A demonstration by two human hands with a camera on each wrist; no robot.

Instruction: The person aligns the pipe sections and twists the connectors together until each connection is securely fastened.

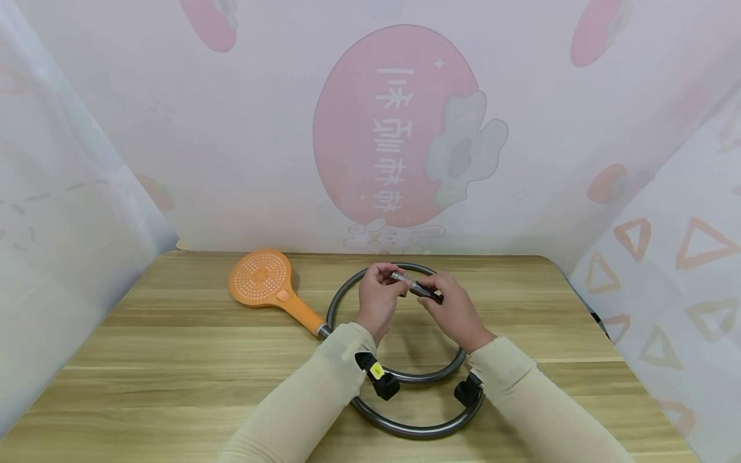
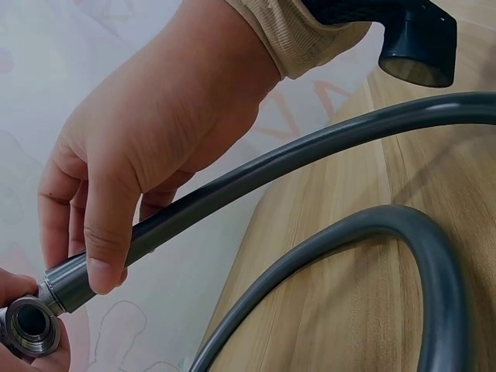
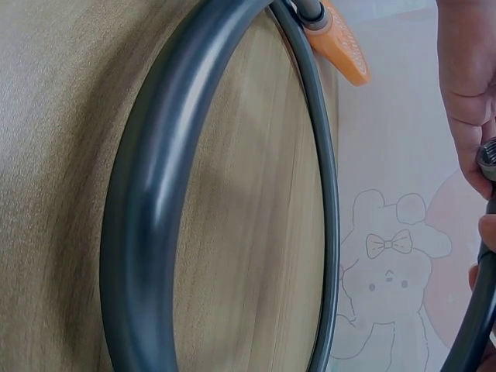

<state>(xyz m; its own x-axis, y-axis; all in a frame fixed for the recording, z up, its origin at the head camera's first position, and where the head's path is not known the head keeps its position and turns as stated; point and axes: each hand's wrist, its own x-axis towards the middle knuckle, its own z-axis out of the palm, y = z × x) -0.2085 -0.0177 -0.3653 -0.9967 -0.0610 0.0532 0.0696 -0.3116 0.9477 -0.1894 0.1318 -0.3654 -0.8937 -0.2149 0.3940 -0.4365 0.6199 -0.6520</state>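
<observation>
A dark grey shower hose lies looped on the table, with an orange shower head on its one end. My left hand pinches a silver metal fitting at the hose's other end, raised above the loop. Just behind that fitting, my right hand grips the hose end sleeve. In the left wrist view, the round opening of the fitting faces the camera, and the right thumb and fingers wrap the dark sleeve. Only part of each hand shows in the right wrist view.
The wood-grain table has a printed cloth backdrop behind it and cloth at both sides. Black wrist cameras hang under both cuffs, close above the hose. The shower head lies at the back left.
</observation>
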